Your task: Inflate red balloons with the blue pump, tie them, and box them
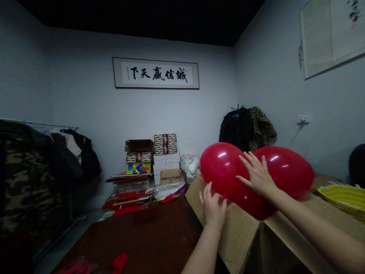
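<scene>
A cluster of glossy red balloons [288, 171] rests over the opening of a brown cardboard box [238, 236] at the right. My right hand [258, 175] lies against the balloons, fingers spread, near where two of them meet. Lower and to the left, my left hand [212, 209] is by the box flap and the underside of the left balloon. Its fingers are bent and apart, with nothing plainly gripped. Whether its fingertips press on the balloon I cannot tell. The balloons' lower parts and any knots are hidden by the flap and my hands.
A dark brown table [159, 228] holds red scraps [121, 262] near its front. Stacked boxes [167, 167] and red flat packs [127, 196] stand at the back. A yellow basket [342, 196] is at far right; clothes hang on a rack [40, 122] at left.
</scene>
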Demonstrator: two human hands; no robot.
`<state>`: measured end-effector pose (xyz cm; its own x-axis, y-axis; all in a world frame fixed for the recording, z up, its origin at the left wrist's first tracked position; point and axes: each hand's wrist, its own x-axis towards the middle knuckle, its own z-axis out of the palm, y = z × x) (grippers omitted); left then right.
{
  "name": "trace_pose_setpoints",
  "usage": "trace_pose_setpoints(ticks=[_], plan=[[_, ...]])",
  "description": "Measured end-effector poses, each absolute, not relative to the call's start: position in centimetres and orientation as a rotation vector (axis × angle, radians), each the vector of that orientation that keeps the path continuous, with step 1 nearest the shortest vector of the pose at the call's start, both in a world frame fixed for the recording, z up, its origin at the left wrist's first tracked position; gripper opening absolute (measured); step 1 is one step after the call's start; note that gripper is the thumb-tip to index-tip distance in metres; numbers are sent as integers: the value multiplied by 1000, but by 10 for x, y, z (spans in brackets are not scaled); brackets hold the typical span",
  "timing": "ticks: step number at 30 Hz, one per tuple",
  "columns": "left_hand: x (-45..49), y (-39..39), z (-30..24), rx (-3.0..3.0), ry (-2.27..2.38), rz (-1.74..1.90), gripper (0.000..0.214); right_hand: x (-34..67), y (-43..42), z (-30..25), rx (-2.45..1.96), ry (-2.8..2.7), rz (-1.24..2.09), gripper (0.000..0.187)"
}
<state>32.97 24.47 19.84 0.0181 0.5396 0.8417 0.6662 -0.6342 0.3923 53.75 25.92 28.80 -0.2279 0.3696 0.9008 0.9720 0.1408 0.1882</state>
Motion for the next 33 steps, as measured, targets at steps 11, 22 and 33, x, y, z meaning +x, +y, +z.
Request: trace_pose_setpoints(ticks=[11, 22, 33], plan=[[309, 288, 200, -1981, -1672, -2448, 46, 565, 269, 286, -1441, -1617, -858, 63], [298, 317, 224, -2049, -1834, -2541, 54, 564, 287, 297, -1401, -1714, -625, 51], [295, 335, 216, -2053, -1749, -2613, 52, 578, 290, 293, -1399, -1680, -666, 48]])
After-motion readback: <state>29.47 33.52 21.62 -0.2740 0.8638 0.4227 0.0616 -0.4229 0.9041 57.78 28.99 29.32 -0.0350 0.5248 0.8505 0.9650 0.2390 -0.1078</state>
